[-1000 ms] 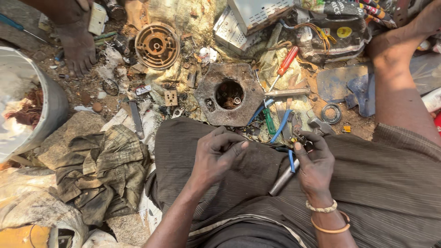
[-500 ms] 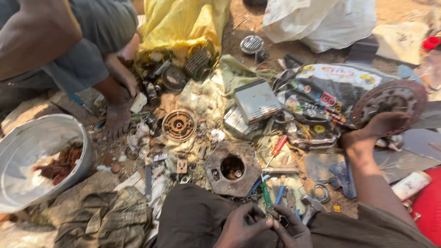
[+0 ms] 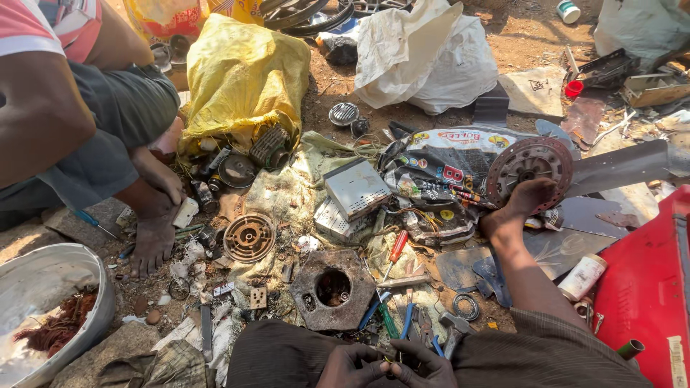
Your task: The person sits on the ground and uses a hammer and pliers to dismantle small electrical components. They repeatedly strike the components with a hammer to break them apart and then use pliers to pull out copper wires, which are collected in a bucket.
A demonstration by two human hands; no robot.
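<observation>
Pinching small part: left hand (image 3: pixel 350 366), right hand (image 3: pixel 425 368).

L hand (image 3: pixel 352 368) + R hand (image 3: pixel 424 368), fingertips together

A crumpled printed plastic bag (image 3: pixel 438 179), black and white with red, yellow and blue markings, is spread on the ground right of centre, just beside a grey metal box (image 3: pixel 357 188). A small white cylindrical container with a pale label (image 3: pixel 583 276) is laid on its side near the right, close to a red panel (image 3: pixel 647 287), on which a narrow white label strip (image 3: pixel 676 359) is seen. A white tub with a green band (image 3: pixel 569 11) is stood at the far right.
</observation>
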